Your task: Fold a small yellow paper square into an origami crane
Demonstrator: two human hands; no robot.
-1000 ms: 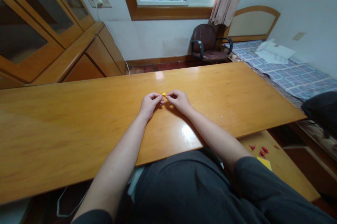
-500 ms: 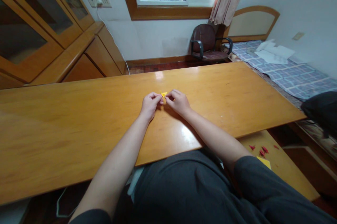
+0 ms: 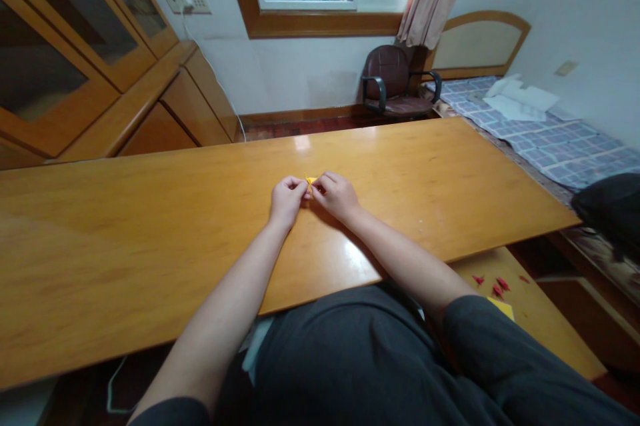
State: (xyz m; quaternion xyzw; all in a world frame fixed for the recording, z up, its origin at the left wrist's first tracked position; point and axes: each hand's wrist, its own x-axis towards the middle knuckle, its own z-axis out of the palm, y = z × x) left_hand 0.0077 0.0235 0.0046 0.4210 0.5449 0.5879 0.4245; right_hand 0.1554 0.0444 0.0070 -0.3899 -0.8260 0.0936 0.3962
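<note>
A small folded piece of yellow paper (image 3: 311,181) is pinched between both hands at the middle of the long wooden table (image 3: 150,226). My left hand (image 3: 287,201) grips its left side with curled fingers. My right hand (image 3: 337,196) grips its right side, fingertips pressed close against the left hand's. Most of the paper is hidden behind the fingers.
A lower wooden bench (image 3: 540,319) at my right carries small red folded pieces (image 3: 495,286) and a yellow sheet (image 3: 503,308). A brown armchair (image 3: 395,83) stands past the table under the window. A bed (image 3: 550,133) runs along the right wall, wooden cabinets (image 3: 100,73) along the left.
Both hands have closed in on each other around the yellow paper, covering more of it. The arms have barely shifted.
</note>
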